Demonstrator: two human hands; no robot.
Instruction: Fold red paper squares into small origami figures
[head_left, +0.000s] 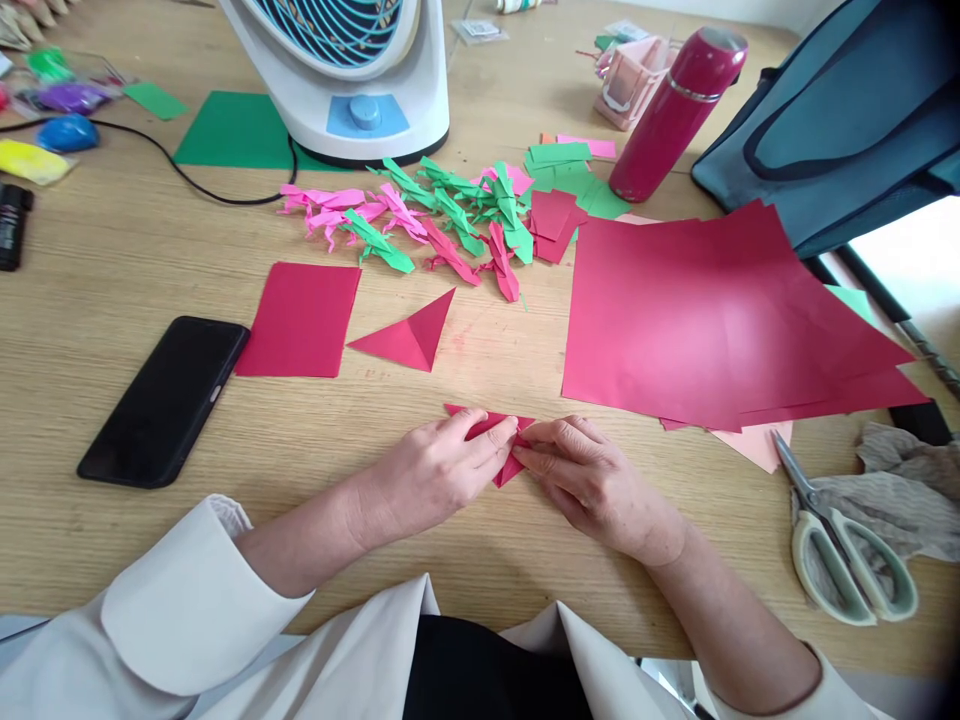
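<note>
Folded paper [511,470]: deep red, pointed at its left and lower ends, partly covered by fingers; on the table [150,260] in front of the person, between both hands.
Left hand [442,470]: fingertips closed on the folded paper, pressing its top.
Right hand [589,480]: thumb and fingers pinching its right side.
Pink box [634,80]: see-through, contents too small to tell.
Bottle [675,120]: glossy dark red, capped, silver band; contents hidden.
Creased triangle [412,335]: matte red paper, beyond the hands.
Paper figures [454,215]: slim, twisted, pink, green and red, heaped.
Cloth [911,490]: crumpled, grey-beige, beside scissors [816,505].
</note>
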